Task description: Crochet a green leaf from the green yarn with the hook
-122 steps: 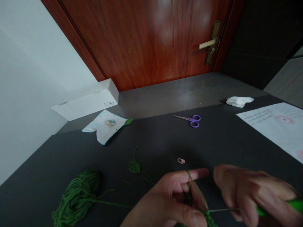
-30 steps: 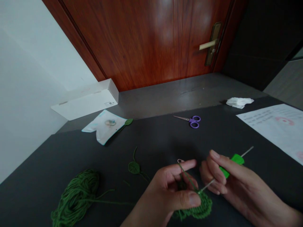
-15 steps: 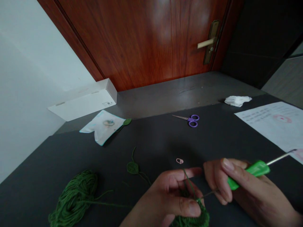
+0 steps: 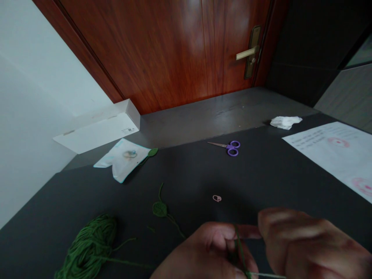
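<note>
My left hand (image 4: 215,252) is closed at the bottom edge, with a strand of green yarn (image 4: 241,252) running down over its stretched index finger. The green crochet piece it pinches is almost wholly out of frame. My right hand (image 4: 310,244) is wrapped round a crochet hook, knuckles up and slightly blurred. Only the hook's thin metal shaft (image 4: 267,275) shows, reaching to the yarn at my left fingers; its handle is hidden. A skein of green yarn (image 4: 90,244) lies to the left, trailing a strand toward my left hand.
Beyond my hands lie a pink stitch marker (image 4: 217,198), a small crocheted leaf (image 4: 159,209) with yarn tails and purple-handled scissors (image 4: 231,148). Farther off are a white pouch (image 4: 124,164), another green leaf (image 4: 153,152), a white box (image 4: 101,131), crumpled tissue (image 4: 285,122) and a printed sheet (image 4: 328,147).
My right hand has turned over, so the green hook handle no longer shows. Both hands sit lower in view, and the crochet piece has nearly dropped out of frame. The view has shifted slightly.
</note>
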Demonstrator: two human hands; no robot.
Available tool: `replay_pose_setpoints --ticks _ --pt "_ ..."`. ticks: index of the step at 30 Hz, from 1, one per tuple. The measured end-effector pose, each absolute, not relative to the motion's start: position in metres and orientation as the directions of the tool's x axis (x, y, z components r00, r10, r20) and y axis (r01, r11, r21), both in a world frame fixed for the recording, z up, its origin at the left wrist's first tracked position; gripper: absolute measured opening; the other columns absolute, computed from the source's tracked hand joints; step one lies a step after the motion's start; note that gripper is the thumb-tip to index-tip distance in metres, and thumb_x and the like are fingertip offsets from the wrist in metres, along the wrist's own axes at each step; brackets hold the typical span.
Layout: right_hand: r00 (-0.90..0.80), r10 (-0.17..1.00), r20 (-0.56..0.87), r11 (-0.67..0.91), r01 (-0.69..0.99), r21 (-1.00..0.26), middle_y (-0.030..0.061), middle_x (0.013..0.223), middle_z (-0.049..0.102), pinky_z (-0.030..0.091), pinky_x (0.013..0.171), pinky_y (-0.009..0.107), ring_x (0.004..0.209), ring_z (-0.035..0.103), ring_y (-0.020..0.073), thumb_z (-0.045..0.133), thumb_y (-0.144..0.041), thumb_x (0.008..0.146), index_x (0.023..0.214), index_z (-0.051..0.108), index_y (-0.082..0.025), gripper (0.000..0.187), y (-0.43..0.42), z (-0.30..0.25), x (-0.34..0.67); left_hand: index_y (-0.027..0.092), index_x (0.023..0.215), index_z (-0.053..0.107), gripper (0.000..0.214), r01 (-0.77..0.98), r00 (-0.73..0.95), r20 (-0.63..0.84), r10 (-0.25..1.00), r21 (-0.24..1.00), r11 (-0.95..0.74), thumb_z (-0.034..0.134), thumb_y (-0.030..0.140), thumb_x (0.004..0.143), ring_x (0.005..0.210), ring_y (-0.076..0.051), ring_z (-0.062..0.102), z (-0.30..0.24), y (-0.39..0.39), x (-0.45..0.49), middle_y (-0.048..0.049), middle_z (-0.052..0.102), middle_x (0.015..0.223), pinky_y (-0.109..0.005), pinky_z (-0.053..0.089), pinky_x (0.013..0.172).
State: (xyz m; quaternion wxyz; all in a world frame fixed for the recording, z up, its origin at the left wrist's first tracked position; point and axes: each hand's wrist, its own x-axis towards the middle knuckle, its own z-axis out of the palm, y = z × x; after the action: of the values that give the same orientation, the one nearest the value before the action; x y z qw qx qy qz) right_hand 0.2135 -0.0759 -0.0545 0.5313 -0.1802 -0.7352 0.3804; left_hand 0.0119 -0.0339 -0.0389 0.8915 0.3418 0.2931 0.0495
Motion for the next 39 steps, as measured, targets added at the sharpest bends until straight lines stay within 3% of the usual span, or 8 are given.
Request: replay_pose_setpoints --ticks 4,10,14,17,21,29,32,39 --pt "-0.373 0.768 0.521 0.491 -0.18 -0.852 0.0008 0.062 0.059 0.047 0.066 0.03 0.059 0.057 0.0141 0.038 -0.038 0.102 0.074 0.066 -0.021 0.043 -0.08 -0.055 0.216 0.019 0.111 0.069 0.052 0.091 0.711 -0.523 0.47 0.731 0.676 0.076 0.003 0.062 0.081 -0.012 0.056 -0.04 -0.038 0.01 -0.0007 0.066 0.088 -0.021 0.037 0.07" --pt "-0.278 0.957 0.077 -0.062 -0.458 -0.887 0.0028 0.056 0.057 0.046 0.062 0.032 0.057 0.055 0.0159 0.04 -0.041 0.1 0.057 0.064 -0.019 0.054 -0.08 -0.056 0.199 0.019 0.128 0.06 0.071 0.118 0.831 -0.441 0.338 0.734 0.668 0.084 0.014 0.062 0.069 -0.009 0.049 -0.035 -0.027 0.013 -0.0003 0.061 0.081 -0.021 0.032 0.065" --pt "-0.239 0.966 -0.097 -0.212 -0.52 -0.828 -0.0006 0.05 0.052 0.043 0.06 0.03 0.052 0.053 0.0144 0.043 -0.044 0.099 0.056 0.062 -0.019 0.053 -0.078 -0.058 0.191 0.021 0.133 0.055 0.071 0.045 0.842 -0.382 0.381 0.753 0.657 0.081 0.016 0.067 0.073 -0.01 0.051 -0.039 -0.025 0.011 -0.0006 0.06 0.085 -0.023 0.035 0.071" --pt "-0.229 0.973 -0.014 -0.117 -0.444 -0.888 0.001 0.055 0.058 0.044 0.06 0.029 0.056 0.054 0.0144 0.042 -0.045 0.1 0.061 0.067 -0.019 0.052 -0.08 -0.058 0.196 0.02 0.132 0.056 0.07 0.049 0.828 -0.399 0.395 0.753 0.657 0.081 0.016 0.066 0.074 -0.011 0.053 -0.042 -0.03 0.008 -0.0016 0.063 0.085 -0.025 0.037 0.072" --pt "-0.307 0.899 0.312 0.246 -0.235 -0.94 0.0015 0.064 0.062 0.046 0.061 0.027 0.062 0.058 0.0132 0.038 -0.04 0.102 0.07 0.069 -0.02 0.049 -0.082 -0.054 0.209 0.021 0.126 0.061 0.062 0.039 0.777 -0.461 0.428 0.715 0.698 0.08 0.016 0.068 0.085 -0.015 0.059 -0.04 -0.038 0.005 -0.0039 0.067 0.096 -0.028 0.041 0.08" --pt "-0.396 0.575 0.716 0.791 0.047 -0.61 -0.0018 0.056 0.061 0.048 0.057 0.025 0.052 0.06 0.0105 0.028 -0.033 0.106 0.073 0.057 -0.02 0.045 -0.073 -0.055 0.217 0.02 0.12 0.066 0.058 0.113 0.82 -0.478 0.316 0.675 0.729 0.081 0.008 0.065 0.077 -0.01 0.055 -0.042 -0.032 0.007 -0.0009 0.066 0.09 -0.021 0.039 0.071" --pt "-0.396 0.571 0.719 0.799 0.067 -0.598 -0.0026 0.053 0.061 0.047 0.054 0.025 0.049 0.058 0.0102 0.027 -0.033 0.106 0.07 0.055 -0.021 0.047 -0.072 -0.051 0.214 0.019 0.124 0.064 0.066 0.07 0.813 -0.468 0.348 0.671 0.738 0.083 0.008 0.062 0.081 -0.012 0.058 -0.045 -0.034 0.007 -0.0015 0.068 0.09 -0.021 0.039 0.072" --pt "-0.327 0.787 0.523 0.507 -0.138 -0.851 -0.0016 0.056 0.057 0.046 0.06 0.027 0.054 0.057 0.0115 0.037 -0.039 0.102 0.068 0.057 -0.021 0.044 -0.081 -0.048 0.212 0.022 0.119 0.067 0.06 0.209 0.828 -0.508 0.237 0.672 0.71 0.083 0.008 0.063 0.082 -0.013 0.057 -0.037 -0.028 0.01 -0.0001 0.066 0.09 -0.024 0.041 0.079"
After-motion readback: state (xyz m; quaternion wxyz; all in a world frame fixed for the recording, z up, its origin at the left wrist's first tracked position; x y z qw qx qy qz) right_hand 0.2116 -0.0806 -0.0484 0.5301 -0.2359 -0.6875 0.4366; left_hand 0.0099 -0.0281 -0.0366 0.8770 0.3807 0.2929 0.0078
